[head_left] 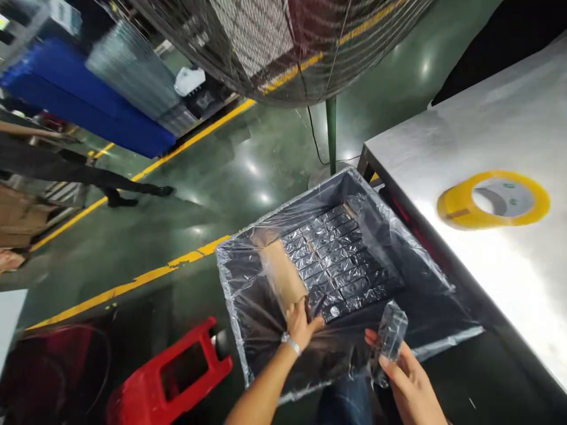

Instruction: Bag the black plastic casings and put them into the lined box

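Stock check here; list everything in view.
film-lined bin: one, black, below table edge
foil-wrapped packs: many, dark silver, rows inside bin
cardboard sheet: one, tan, inside bin
packing tape roll: one, yellow, on table
steel table: one, silver, right
caged fan: one, black, top centre
plastic stool: one, red, lower left
panel stack: one, blue, upper left
cardboard boxes: several, brown, far left
co-worker's legs: one pair, black, left
left hand: one, lower centre, at the cardboard sheet
right hand: one, lower right, holding a clear plastic piece

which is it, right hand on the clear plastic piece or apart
Touching: the head view shows the right hand gripping the clear moulded plastic piece.
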{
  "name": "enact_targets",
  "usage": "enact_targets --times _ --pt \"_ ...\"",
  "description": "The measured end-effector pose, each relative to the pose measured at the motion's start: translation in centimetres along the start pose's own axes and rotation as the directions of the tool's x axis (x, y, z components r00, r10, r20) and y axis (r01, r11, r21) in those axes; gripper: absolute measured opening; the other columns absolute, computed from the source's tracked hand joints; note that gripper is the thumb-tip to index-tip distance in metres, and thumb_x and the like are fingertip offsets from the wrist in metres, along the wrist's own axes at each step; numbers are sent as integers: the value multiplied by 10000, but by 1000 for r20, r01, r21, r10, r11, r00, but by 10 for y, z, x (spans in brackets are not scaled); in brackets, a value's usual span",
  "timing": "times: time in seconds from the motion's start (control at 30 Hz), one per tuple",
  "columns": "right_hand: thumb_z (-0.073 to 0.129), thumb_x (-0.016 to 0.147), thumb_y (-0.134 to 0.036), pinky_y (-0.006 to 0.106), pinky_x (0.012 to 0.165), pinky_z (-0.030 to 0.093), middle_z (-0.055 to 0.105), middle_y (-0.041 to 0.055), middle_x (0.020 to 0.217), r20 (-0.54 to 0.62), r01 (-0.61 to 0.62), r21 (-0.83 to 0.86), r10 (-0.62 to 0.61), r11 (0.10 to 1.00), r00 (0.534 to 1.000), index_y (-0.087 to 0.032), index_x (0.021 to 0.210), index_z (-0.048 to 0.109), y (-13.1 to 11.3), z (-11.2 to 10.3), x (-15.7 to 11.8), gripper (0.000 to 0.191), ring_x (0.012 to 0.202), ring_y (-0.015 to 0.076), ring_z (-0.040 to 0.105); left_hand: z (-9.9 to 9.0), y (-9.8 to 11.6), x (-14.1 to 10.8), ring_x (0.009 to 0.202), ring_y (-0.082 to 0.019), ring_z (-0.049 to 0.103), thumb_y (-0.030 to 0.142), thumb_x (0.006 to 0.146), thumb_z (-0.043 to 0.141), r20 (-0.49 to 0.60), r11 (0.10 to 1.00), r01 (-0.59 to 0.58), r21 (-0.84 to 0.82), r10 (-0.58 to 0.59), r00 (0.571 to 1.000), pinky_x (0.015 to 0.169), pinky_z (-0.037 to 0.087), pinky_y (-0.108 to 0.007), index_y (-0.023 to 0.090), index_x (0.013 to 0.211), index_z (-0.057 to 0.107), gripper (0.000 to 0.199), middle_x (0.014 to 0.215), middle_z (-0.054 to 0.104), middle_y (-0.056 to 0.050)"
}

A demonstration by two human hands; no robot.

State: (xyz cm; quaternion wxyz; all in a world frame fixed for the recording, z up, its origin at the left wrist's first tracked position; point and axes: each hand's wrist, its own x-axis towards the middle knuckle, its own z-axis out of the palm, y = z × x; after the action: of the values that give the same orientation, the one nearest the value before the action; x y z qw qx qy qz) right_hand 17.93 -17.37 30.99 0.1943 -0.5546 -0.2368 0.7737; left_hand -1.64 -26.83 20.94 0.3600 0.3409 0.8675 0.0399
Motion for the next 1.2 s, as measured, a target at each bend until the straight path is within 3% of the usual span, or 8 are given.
enact_targets --times 0.07,0.17,0.33,0.47,0.67,0.87,0.97,1.2 --pt "692 655 -386 364 960 385 604 55 1164 -42 -35 -52 32 998 999 -254 1050 610 2 -4 12 425 1113 270 500 11 -40 28 1064 -280 453 383 760 513 91 991 9 132 -21 996 921 321 -408 163 1151 481 450 1067 565 -113" --pt "713 617 -395 331 884 460 605 55 1165 -96 -102 -89 94 991 991 -258 1052 610 5 -13 24 467 1095 283 515 37 -85 48 1034 -285 469 360 717 583 226 964 10 267 -73 971 890 344 -423 135 1074 528 425 1008 580 -114" --pt "718 609 -382 308 889 462 575 43 1213 -128 -211 -140 193 967 973 -278 1123 563 10 -18 36 547 1135 285 489 92 -117 62 1077 -247 459 369 794 529 349 923 -44 382 -100 932 890 376 -459 163 1159 467 424 1197 482 -95" --pt "710 617 -382 324 918 440 555 46 1238 -122 -274 -161 257 948 959 -285 1156 538 17 -13 43 574 1137 284 490 122 -124 75 1091 -246 457 369 817 502 416 915 -100 392 -80 906 895 387 -475 178 1179 454 412 1243 449 -93" --pt "735 579 -380 342 926 431 573 60 1214 -128 -279 -207 257 938 958 -271 1100 582 20 3 54 554 1128 290 491 138 -129 79 1091 -239 461 364 822 496 472 922 -167 350 -20 881 900 388 -470 186 1172 465 394 1224 469 -88" --pt "668 671 -415 422 974 349 575 76 1196 -98 -240 -253 222 937 970 -261 1099 561 28 23 72 467 1130 293 472 151 -126 76 1071 -235 478 342 823 502 399 921 -91 379 -74 914 884 407 -461 167 1150 479 371 1206 481 -92" --pt "663 680 -416 435 934 364 574 91 1183 -103 -228 -245 209 942 972 -241 1077 562 32 31 78 446 1103 304 479 154 -123 76 1063 -231 486 330 821 510 389 935 -59 350 -88 917 879 415 -458 167 1139 488 358 1196 492 -89" --pt "663 688 -385 322 863 402 619 46 1048 -154 -132 -260 94 956 984 -221 1024 560 40 33 92 388 1012 234 518 143 -113 77 1103 -254 460 321 788 554 336 987 123 104 -151 930 922 371 -474 146 1135 496 392 1231 468 -115"
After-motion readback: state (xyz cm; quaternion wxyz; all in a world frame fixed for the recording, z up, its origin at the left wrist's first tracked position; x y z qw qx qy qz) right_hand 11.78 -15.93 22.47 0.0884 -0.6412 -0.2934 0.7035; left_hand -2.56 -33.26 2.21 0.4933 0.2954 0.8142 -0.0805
